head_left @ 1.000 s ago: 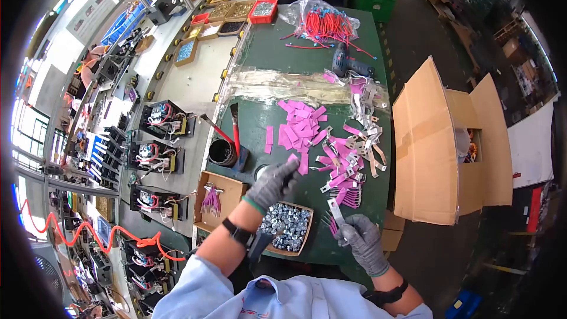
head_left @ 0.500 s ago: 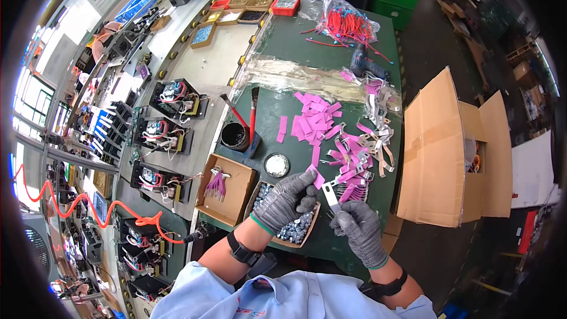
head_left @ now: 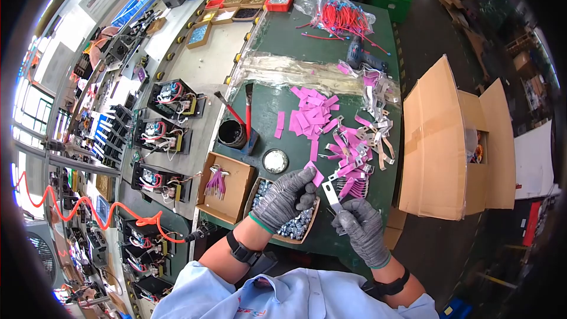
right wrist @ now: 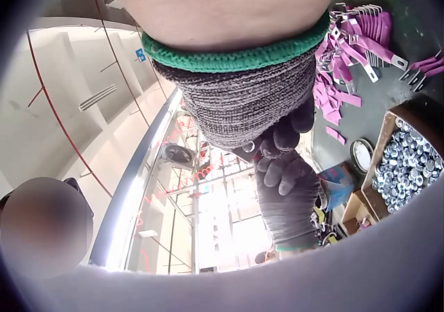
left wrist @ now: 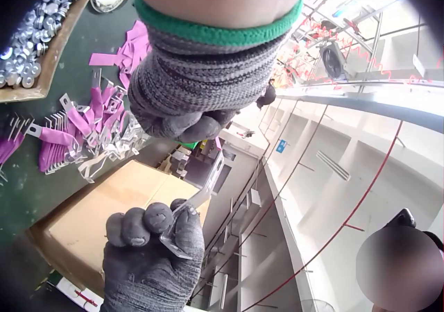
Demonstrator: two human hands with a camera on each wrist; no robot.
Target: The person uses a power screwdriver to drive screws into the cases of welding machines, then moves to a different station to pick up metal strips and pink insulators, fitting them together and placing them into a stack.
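In the head view my gloved left hand (head_left: 284,202) pinches a pink rectangular piece (head_left: 314,173) between thumb and forefinger. Just to its right, my gloved right hand (head_left: 361,231) grips a bent metal strip (head_left: 332,195) with a slot at its upper end. The pink piece and the strip's tip are close together over the table. The left wrist view shows the right hand (left wrist: 154,256) with fingers curled round the strip (left wrist: 208,180). Loose pink pieces (head_left: 310,112) lie in a pile beyond the hands, and pink-wrapped metal strips (head_left: 352,152) are heaped to their right.
A box of metal nuts (head_left: 295,228) sits under the left hand. Beside it are a cardboard tray (head_left: 237,196), a round tin (head_left: 275,160) and a black pot (head_left: 232,134) with brushes. A large carton (head_left: 434,147) stands right of the table; a power drill (head_left: 354,53) lies farther back.
My left hand has come rightward with the pink piece toward the metal strip. The right hand has tilted the strip and now holds it near that piece. Over the last half second both hands barely moved.
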